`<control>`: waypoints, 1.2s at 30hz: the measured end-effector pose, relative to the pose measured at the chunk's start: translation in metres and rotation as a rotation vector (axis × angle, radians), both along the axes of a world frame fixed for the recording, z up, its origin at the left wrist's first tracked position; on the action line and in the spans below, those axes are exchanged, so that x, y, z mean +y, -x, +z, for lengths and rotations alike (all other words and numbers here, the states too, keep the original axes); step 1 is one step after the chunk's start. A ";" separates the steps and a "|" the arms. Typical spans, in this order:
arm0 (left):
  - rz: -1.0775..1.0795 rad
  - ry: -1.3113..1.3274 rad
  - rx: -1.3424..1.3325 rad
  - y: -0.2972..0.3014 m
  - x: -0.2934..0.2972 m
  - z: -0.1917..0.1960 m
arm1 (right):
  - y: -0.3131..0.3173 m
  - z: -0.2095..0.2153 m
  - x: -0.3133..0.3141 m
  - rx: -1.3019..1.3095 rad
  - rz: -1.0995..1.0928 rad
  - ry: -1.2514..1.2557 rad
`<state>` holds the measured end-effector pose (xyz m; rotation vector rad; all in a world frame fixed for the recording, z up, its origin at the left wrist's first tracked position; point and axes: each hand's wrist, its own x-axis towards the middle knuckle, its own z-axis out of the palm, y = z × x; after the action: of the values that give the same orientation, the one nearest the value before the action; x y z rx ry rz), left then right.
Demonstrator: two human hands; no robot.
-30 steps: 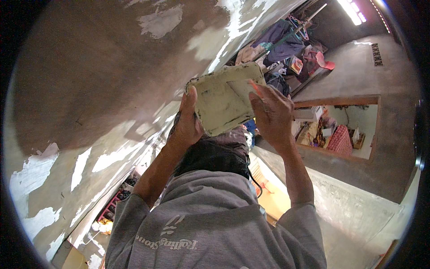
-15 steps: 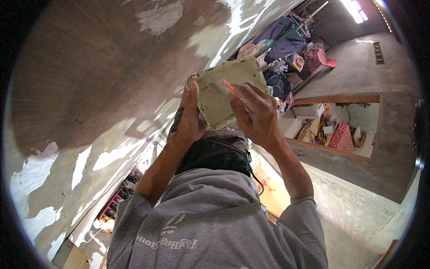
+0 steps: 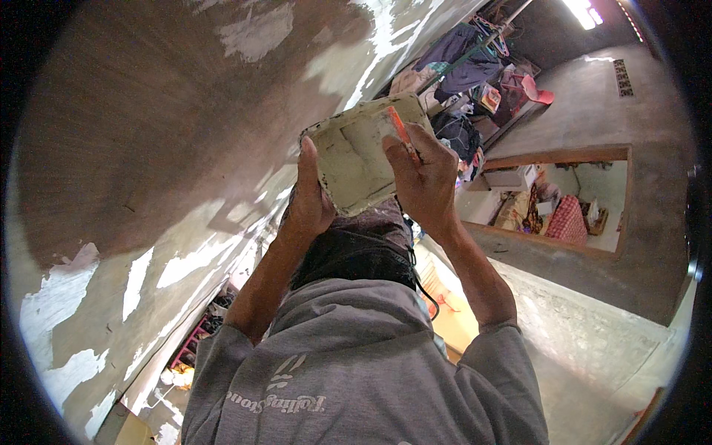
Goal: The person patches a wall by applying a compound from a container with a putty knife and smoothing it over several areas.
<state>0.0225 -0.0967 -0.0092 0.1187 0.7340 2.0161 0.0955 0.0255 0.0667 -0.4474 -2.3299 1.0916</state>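
Observation:
My left hand [image 3: 308,194] grips the left side of a shallow rectangular tray [image 3: 354,159], its thumb up along the rim and its other fingers hidden behind. Greyish-green paste coats the tray's inside, and dark chips mark its edges. Over the tray's right part, my right hand [image 3: 426,182] is closed around a thin orange-red tool [image 3: 401,127], which looks like a scraper. One end of that tool points up and away from me; the rest is hidden by the fingers. Both hands are in front of my waist.
A grey wall [image 3: 148,133] with white patches rises close on the left. At upper right, clothes [image 3: 463,55] hang from a pole above piled belongings. A wood-framed opening [image 3: 627,200] on the right shows bundled goods behind it. Lower left stands a pink rack [image 3: 185,343].
My right hand has turned, so the orange-red tool now stands steeper, with its end higher over the tray. The tray has shifted slightly left, and scrape marks show in the paste.

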 end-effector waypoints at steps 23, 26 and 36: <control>-0.039 -0.071 0.014 -0.008 0.002 -0.003 | -0.018 -0.012 -0.004 0.017 -0.143 0.121; -0.048 -0.055 -0.018 -0.009 0.002 -0.002 | -0.018 -0.009 -0.012 -0.013 -0.149 0.255; -0.052 -0.014 0.008 -0.012 -0.001 0.007 | -0.021 -0.006 -0.015 -0.029 -0.107 0.198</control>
<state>0.0343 -0.0975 -0.0023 0.1519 0.7153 1.9727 0.1163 0.0100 0.0604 -0.6583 -2.2036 1.2760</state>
